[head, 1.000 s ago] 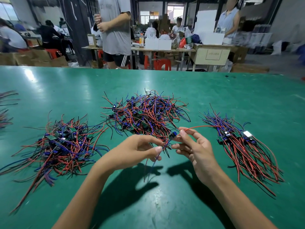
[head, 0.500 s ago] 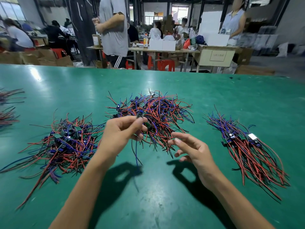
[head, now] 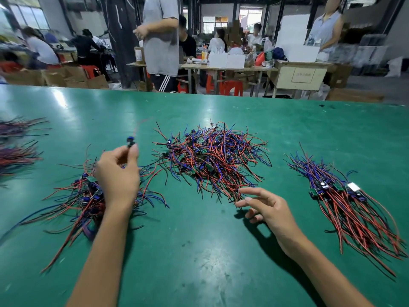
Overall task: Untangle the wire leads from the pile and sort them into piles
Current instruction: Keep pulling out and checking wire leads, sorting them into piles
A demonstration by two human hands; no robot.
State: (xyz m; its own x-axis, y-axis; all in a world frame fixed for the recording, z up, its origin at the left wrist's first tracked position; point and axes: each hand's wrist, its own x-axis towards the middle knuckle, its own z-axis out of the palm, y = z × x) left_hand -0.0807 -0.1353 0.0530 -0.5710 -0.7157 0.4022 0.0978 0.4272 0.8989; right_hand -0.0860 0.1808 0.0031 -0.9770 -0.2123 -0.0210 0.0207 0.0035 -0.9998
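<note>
My left hand (head: pixel 118 173) is up over the left pile (head: pixel 88 196), thumb + fingertips pinching one wire lead (head: pixel 131 141) by its small dark blue component end. Its thin red wire arcs up and to the right from the pinch, blurred, can't trace it fully. The lead is held clear of the table (head: pixel 199 251), above the far edge of the left pile, well apart from my right hand.

My right hand (head: pixel 269 210) is low over the table, fingers spread and relaxed, gripping nothing. Fingertips sit just at the near edge of the center pile (head: pixel 210 158); can't tell if they touch the nearest wire ends.

Piles:
- center pile: tangled red/blue/black leads w/ small green boards mixed in, no order. Between both hands, farther from me.
- left pile: loose heap, red + blue wires fanned out toward me, partly hidden by my left wrist and forearm.
- right pile (head: pixel 345 202): tidiest, boards bunched in the middle, red wires trailing toward me, blue ones pointing away. Sits to the right of my right hand, near but not touching.
- 2 more bundles (head: pixel 17 140) at far left table edge, blurred.

Bkgd: other people and worktables beyond the table.
</note>
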